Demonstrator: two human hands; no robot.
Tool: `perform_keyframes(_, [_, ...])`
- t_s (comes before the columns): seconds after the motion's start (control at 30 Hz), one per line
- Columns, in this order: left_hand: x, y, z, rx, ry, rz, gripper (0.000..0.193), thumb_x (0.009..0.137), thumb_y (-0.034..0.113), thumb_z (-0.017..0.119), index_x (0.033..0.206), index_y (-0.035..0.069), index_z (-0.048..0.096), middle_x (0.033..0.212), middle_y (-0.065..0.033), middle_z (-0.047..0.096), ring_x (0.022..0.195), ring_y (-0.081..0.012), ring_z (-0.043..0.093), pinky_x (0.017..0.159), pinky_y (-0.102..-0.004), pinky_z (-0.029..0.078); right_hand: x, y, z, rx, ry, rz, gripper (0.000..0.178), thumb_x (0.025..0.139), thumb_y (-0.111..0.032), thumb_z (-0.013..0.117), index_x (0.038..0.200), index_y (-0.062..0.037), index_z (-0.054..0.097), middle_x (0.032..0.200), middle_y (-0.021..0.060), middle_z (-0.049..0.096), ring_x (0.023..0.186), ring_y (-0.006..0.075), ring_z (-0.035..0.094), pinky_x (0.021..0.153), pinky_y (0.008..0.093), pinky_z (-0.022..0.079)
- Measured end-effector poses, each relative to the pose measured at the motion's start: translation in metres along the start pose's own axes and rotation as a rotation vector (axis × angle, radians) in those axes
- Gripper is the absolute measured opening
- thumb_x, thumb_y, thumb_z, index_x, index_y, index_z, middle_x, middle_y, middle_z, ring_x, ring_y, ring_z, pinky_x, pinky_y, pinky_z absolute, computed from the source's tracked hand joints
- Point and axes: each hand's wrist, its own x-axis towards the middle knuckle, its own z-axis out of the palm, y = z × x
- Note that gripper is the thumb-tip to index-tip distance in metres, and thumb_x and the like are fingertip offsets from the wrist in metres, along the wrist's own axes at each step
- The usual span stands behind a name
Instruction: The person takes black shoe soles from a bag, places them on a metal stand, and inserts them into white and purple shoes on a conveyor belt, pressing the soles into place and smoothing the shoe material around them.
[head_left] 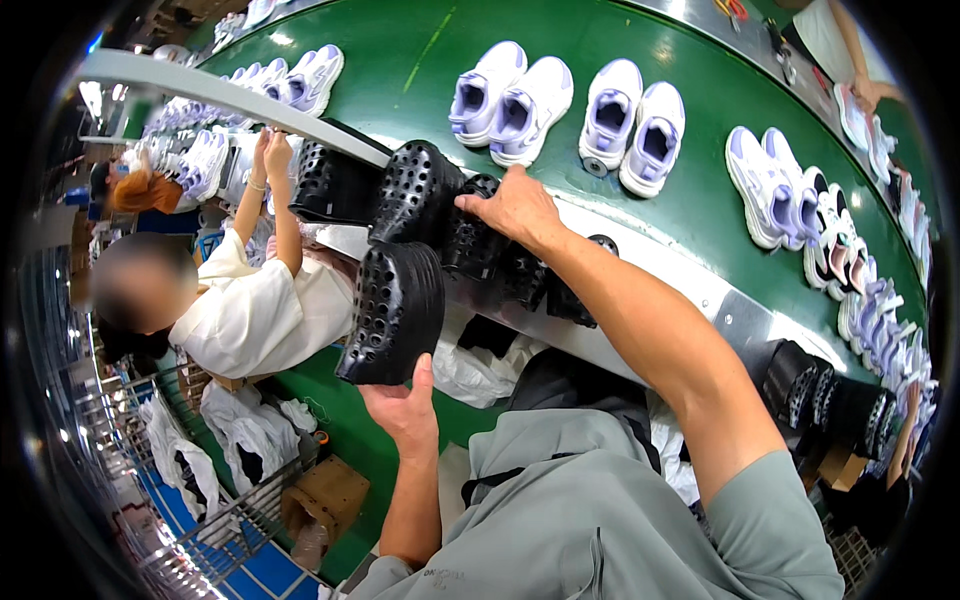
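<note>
My left hand (405,405) grips the lower end of a black perforated block (393,310), rounded at its top and held upright off the bench edge. My right hand (515,208) is closed at the top of another black perforated block (472,240), its thumb across the upper part and its other fingers partly hidden. Between the hands, a third such block (415,190) stands just above the left one and touches or overlaps it. More black blocks (570,295) are lined up below my right forearm. Behind my right hand, white and lilac sneakers (535,110) stand on the green conveyor belt.
A co-worker in a white shirt (255,310) sits at the left, arms raised. A pale metal bar (230,100) crosses above the belt. More sneakers (760,190) and black blocks (800,385) line the right. A wire rack (190,550) and cardboard box (330,500) are at lower left.
</note>
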Motion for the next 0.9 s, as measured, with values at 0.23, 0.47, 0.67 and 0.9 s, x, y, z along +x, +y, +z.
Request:
perform_keyframes(0.23, [-0.019, -0.01, -0.009, -0.036, -0.017, -0.034, 0.065, 0.078, -0.009, 0.079, 0.132, -0.01, 0.042, 0.129, -0.0202, 0.054, 0.117, -0.0267, 0.059, 0.104, -0.0379, 0.048, 0.025, 0.016, 0.013, 0.146, -0.161, 0.087, 0.058, 0.074, -0.031, 0.086, 0.11, 0.0093, 0.064, 0.101, 0.0226, 0.072, 0.092, 0.0343, 0.071, 0.08, 0.0419, 0.056])
perform_keyframes(0.47, [-0.027, -0.042, -0.018, -0.025, 0.019, 0.014, 0.08, 0.073, -0.007, 0.083, 0.139, -0.009, 0.037, 0.132, -0.0206, 0.052, 0.121, -0.0274, 0.056, 0.106, -0.0376, 0.046, 0.018, 0.021, 0.015, 0.68, -0.261, 0.092, 0.029, 0.085, -0.015, 0.081, 0.074, -0.0129, 0.054, 0.066, -0.0002, 0.057, 0.053, 0.013, 0.049, 0.048, 0.0274, 0.038])
perform_keyframes(0.67, [-0.034, -0.025, -0.014, -0.001, -0.045, -0.049, 0.087, 0.074, -0.003, 0.084, 0.144, -0.008, 0.034, 0.127, -0.0196, 0.057, 0.112, -0.026, 0.061, 0.1, -0.038, 0.051, 0.023, 0.067, -0.057, 1.105, -0.755, -0.057, 0.012, 0.094, -0.018, 0.073, 0.1, -0.0131, 0.065, 0.093, 0.0005, 0.069, 0.088, 0.0126, 0.067, 0.075, 0.0322, 0.055])
perform_keyframes(0.9, [-0.004, -0.023, 0.049, 0.376, -0.104, 0.263, 0.086, 0.07, 0.012, 0.091, 0.141, -0.003, 0.044, 0.124, -0.0188, 0.062, 0.11, -0.0279, 0.063, 0.099, -0.0368, 0.05, -0.033, 0.127, -0.136, 1.424, -0.551, -0.487, 0.058, 0.093, -0.02, 0.072, 0.141, 0.0007, 0.048, 0.13, 0.0126, 0.063, 0.117, 0.025, 0.064, 0.105, 0.0449, 0.051])
